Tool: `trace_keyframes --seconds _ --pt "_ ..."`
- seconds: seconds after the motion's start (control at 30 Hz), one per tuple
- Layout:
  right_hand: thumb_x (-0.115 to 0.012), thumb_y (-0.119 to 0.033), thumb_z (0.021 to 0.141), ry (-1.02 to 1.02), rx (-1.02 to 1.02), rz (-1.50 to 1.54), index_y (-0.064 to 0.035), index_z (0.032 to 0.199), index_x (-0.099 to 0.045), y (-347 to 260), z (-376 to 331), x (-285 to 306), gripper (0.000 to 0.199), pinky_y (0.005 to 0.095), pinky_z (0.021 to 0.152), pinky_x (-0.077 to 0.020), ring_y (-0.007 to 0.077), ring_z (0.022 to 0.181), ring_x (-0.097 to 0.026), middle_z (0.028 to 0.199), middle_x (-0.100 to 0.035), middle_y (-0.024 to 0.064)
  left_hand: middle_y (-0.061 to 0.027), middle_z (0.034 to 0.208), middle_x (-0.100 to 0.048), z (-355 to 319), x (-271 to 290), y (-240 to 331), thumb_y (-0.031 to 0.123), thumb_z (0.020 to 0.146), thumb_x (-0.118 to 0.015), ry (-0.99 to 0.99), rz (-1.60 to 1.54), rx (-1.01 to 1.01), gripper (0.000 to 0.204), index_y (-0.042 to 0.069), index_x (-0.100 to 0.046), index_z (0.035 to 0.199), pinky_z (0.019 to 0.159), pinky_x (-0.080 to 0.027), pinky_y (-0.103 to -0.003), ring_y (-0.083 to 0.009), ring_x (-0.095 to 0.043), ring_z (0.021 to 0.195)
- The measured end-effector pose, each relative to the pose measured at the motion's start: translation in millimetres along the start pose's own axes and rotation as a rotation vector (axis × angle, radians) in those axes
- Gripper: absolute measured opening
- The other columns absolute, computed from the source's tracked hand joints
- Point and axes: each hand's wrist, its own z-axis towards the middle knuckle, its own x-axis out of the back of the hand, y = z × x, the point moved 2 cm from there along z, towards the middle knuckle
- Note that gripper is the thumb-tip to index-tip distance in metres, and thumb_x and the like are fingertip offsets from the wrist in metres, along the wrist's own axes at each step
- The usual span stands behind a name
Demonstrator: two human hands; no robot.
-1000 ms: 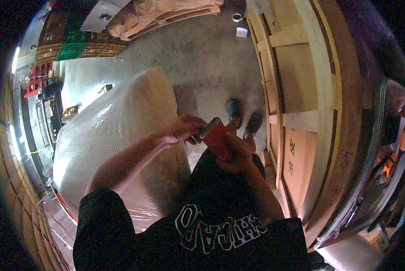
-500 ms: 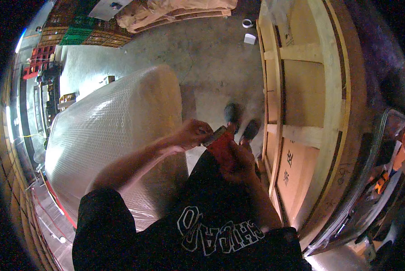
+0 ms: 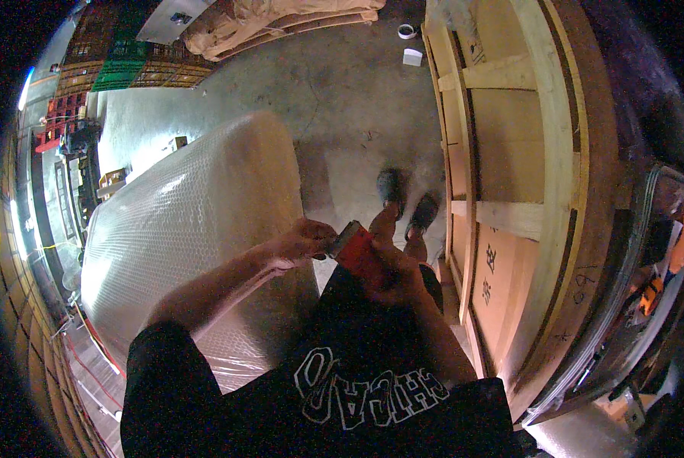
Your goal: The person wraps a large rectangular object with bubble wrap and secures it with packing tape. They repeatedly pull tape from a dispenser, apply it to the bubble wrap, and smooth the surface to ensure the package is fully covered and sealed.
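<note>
In front of my waist, my right hand (image 3: pixel 400 276) is wrapped round a red hand tool (image 3: pixel 359 255) with a wide grey end, which looks like a tape dispenser. Its grey end points up and to the left, toward my left hand (image 3: pixel 308 239). The fingers of that hand are pinched together just beside the grey end; whatever is between them is too small and dark to make out. Close behind my left forearm lies a large bundle in bubble wrap (image 3: pixel 197 198), long and rounded at its corner.
On my right stands a wooden crate frame (image 3: pixel 506 72) with cardboard panels. My feet (image 3: pixel 392 187) are on the concrete floor (image 3: pixel 342 99). Farther off lie a white roll (image 3: pixel 406 31), a small white piece (image 3: pixel 412 57) and brown paper-covered goods (image 3: pixel 281 23). Stacked crates (image 3: pixel 120 65) stand far left.
Both hands and the red tape dispenser have shifted slightly left. The tool's grey end is turned a little more toward my left hand. My view has tilted slightly.
</note>
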Motion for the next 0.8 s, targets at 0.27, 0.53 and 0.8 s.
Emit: trace_keyframes --seconds 0.27,0.53,0.8 --pt "-0.082 -0.025 0.081 0.011 0.322 -0.631 -0.0044 0.152 -0.045 -19.2 -9.3 -47.4 0.083 0.0343 0.102 -0.0496 0.0221 0.119 -0.063 0.130 -0.066 0.0113 -0.0131 0.096 -0.073 52.5 82.3 81.5 0.025 0.080 -0.074 0.250 1.022 0.000 0.026 0.003 -0.075 0.095 0.075 -0.053 -0.040 -0.0205 -0.070 0.088" --pt "-0.079 -0.024 0.084 -0.141 0.201 -0.401 -0.0037 0.145 -0.053 56.6 84.1 -46.2 0.070 0.0294 0.082 -0.0525 0.0154 0.091 -0.064 0.120 -0.066 0.0070 -0.0167 0.115 -0.067 83.2 84.8 96.1 0.017 0.086 -0.065 0.179 2.264 0.100 0.029 0.001 -0.072 0.109 0.104 -0.042 -0.051 -0.0343 -0.063 0.114" --pt "-0.071 -0.032 0.089 -0.115 -0.389 -0.309 -0.0025 0.134 -0.064 20.6 89.5 -66.1 0.054 0.0271 0.055 -0.0465 0.0119 0.067 -0.058 0.082 -0.064 0.0020 -0.0113 0.122 -0.064 73.0 106.4 50.7 0.027 0.086 -0.067 0.121 2.480 -0.235 0.036 0.009 -0.068 0.118 0.113 -0.031 -0.058 -0.0354 -0.053 0.126"
